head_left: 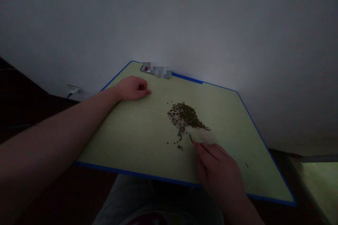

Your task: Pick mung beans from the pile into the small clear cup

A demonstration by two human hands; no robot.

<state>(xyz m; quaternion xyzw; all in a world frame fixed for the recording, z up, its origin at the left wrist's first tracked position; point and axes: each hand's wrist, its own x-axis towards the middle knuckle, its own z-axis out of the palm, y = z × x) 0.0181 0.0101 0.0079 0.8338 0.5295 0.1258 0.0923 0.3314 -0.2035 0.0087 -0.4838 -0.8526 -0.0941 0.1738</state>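
Note:
A loose heap of small greenish-brown beans lies near the middle of the pale yellow-green tabletop. Pale grains are spread beside and among the beans. My right hand is closed around a thin pointed tool, its tip at the heap's near edge; most of it is hidden by my fingers, so I cannot tell its exact kind. On the far left of the table rests my left hand, curled into a loose fist, apart from the beans, with nothing visible in it.
A flat object, partly blurred out, lies at the table's back edge. A small dark sliver is on the right side. Blue trim borders the table, which stands against a pale wall. A wall socket is at left.

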